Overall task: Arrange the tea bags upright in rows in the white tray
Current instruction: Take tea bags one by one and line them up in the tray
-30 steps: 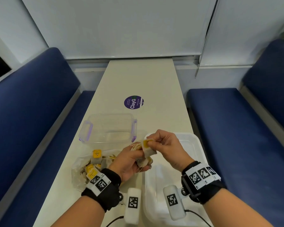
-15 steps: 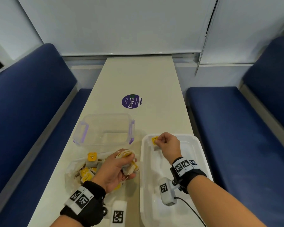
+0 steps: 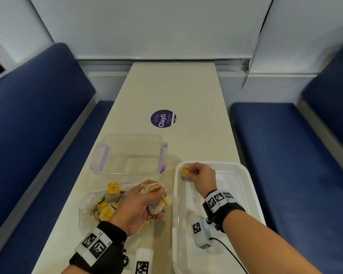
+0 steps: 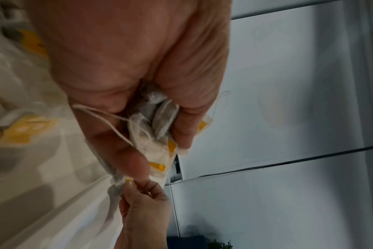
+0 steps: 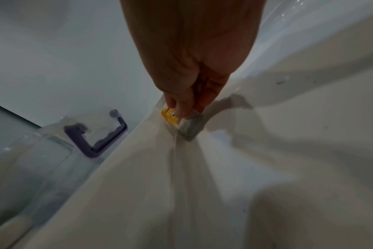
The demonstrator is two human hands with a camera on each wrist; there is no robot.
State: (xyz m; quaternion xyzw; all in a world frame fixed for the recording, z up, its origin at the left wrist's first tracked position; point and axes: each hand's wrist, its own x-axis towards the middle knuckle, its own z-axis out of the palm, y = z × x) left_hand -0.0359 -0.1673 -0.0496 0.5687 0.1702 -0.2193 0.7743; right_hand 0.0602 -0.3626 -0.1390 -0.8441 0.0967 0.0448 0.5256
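Yellow-tagged paper tea bag [image 3: 186,173] was pinched by right hand [image 3: 203,178] in far-left corner of white plastic tray [image 3: 248,186]; left hand [image 3: 139,206] gripped a bunch of tea bags [image 3: 155,196]. Best seated against the corner wall, released only once upright.

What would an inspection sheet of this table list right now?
Surface: pale table with a purple sticker.
Job's things: white tray; one tea bag at its far left corner; loose tea bags in a bag.
Clutter: empty clear box.
Grips: right hand pinches the tea bag; left hand holds a bunch of tea bags.
Cables: black wire from the right wrist.
Surroundings: blue benches, white blind.
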